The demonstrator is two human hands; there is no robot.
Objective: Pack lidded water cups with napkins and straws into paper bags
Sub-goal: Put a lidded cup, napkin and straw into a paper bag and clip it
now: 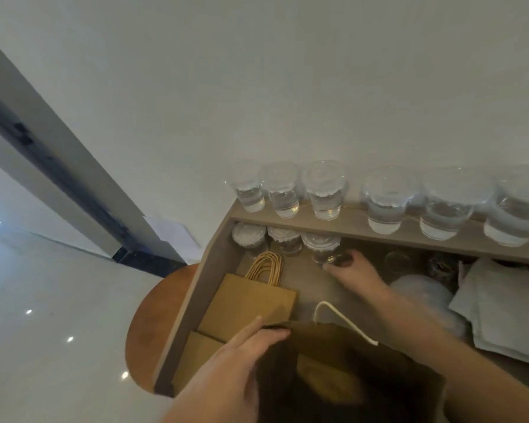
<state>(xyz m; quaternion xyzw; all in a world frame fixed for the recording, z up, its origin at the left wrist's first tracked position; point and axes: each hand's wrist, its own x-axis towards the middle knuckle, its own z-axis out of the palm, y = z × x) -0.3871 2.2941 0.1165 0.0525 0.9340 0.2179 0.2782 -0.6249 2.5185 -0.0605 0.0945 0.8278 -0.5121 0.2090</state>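
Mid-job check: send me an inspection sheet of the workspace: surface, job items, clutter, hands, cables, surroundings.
Surface: grey-brown wooden desk with a raised shelf along the wall.
Job's things: six clear lidded water cups on the shelf, three more beneath it; stack of flat brown paper bags; open brown paper bag; folded grey napkins; straws not seen.
Clutter: blurred clear plastic item beside the napkins, unidentifiable.
Hands: left hand grips the open bag's rim; right hand holds the rightmost lower cup.
Cables: nothing seen.
Surroundings: white wall, glossy white floor, round brown stool left of the desk.
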